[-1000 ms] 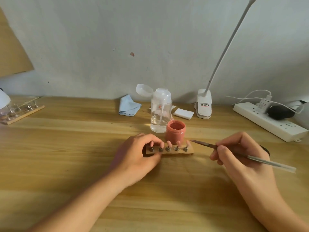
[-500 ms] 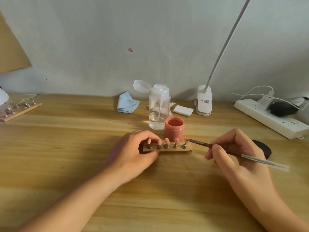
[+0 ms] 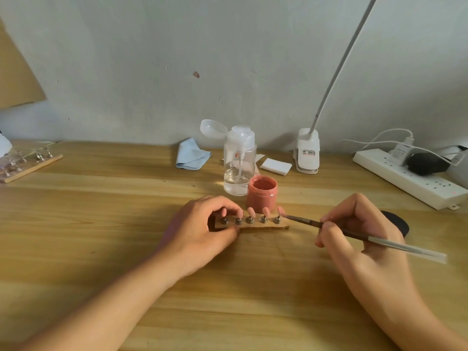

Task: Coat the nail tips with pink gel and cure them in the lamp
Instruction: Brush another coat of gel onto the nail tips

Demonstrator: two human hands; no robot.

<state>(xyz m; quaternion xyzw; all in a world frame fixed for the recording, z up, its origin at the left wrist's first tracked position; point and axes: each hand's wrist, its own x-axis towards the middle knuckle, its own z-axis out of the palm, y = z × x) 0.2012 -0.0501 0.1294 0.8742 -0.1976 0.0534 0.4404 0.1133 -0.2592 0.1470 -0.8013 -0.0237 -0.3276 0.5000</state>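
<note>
Brush (image 3: 354, 235) now touches the rightmost nail tip (image 3: 281, 211); right hand (image 3: 362, 249) pinches it, left hand (image 3: 200, 229) grips holder (image 3: 263, 225).

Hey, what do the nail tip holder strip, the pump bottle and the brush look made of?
The holder strip looks like bare wood, tan with grain; its studs shiny metal. The pump bottle is clear, probably plastic, liquid and tube showing through. The brush has a dark matte shaft and silvery rear: metal or plastic, unclear.
</note>
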